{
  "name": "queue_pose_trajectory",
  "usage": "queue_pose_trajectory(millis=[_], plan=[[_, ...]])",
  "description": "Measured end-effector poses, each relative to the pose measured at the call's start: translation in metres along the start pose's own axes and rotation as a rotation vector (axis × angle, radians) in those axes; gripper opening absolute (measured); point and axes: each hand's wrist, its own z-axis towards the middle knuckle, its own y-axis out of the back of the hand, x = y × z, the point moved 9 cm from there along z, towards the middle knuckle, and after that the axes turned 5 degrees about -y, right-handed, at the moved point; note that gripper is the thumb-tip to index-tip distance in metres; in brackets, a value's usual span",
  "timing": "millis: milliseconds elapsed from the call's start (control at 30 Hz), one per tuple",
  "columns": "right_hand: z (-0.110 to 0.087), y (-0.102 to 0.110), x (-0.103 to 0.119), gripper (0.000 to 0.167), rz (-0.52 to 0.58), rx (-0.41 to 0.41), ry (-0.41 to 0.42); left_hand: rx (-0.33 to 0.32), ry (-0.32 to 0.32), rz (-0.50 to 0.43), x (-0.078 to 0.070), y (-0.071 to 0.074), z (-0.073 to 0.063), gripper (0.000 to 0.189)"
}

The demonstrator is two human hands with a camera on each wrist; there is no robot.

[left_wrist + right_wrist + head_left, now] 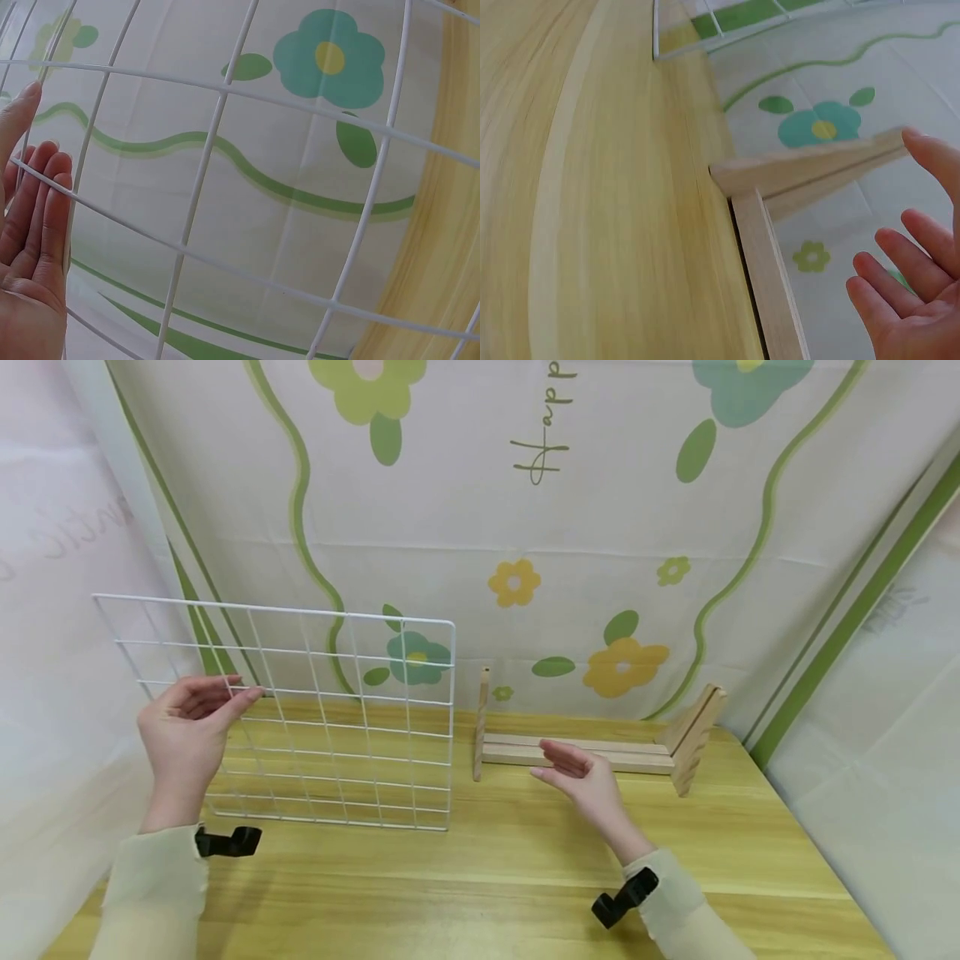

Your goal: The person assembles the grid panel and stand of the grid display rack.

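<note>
A white wire grid panel (330,722) stands upright at the left of the table. My left hand (187,718) pinches its wires near the left side; in the left wrist view the thumb and fingers (52,217) lie at either side of the wires. Right of the panel, a pale wooden stand (637,760) has a grooved base bar and an upright end piece at each side. My right hand (581,781) is in front of that bar, its fingers loosely spread and holding nothing. In the right wrist view, the thumb overlaps one grooved end piece (810,169); whether it touches cannot be told.
The wood-grain table (480,893) reaches back to a hanging white cloth (480,518) printed with flowers. More cloth hangs at the left and right sides. A black wrist mount (626,897) sits at the right sleeve, another (228,842) at the left.
</note>
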Motion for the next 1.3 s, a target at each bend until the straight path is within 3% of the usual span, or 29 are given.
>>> queue_pose_trajectory(millis=[433,600,933,1167,1300], plan=[[-0.015,0.080,-0.025,0.063,-0.016,-0.157,-0.100,0.000,0.005,0.009,-0.002,-0.001,0.000,0.025],[-0.019,0.107,-0.020,0.059,-0.002,-0.216,-0.063,-0.004,-0.010,-0.014,-0.002,-0.001,0.003,0.027],[-0.031,0.160,-0.004,0.059,0.173,-0.338,-0.024,0.009,0.015,0.060,0.002,-0.002,0.003,0.028],[-0.040,0.199,0.002,0.058,0.299,-0.455,-0.009,0.008,0.032,0.055,0.002,-0.002,0.002,0.031],[-0.043,0.215,0.003,0.058,0.331,-0.475,-0.013,0.013,0.026,0.067,0.001,-0.002,0.002,0.031]])
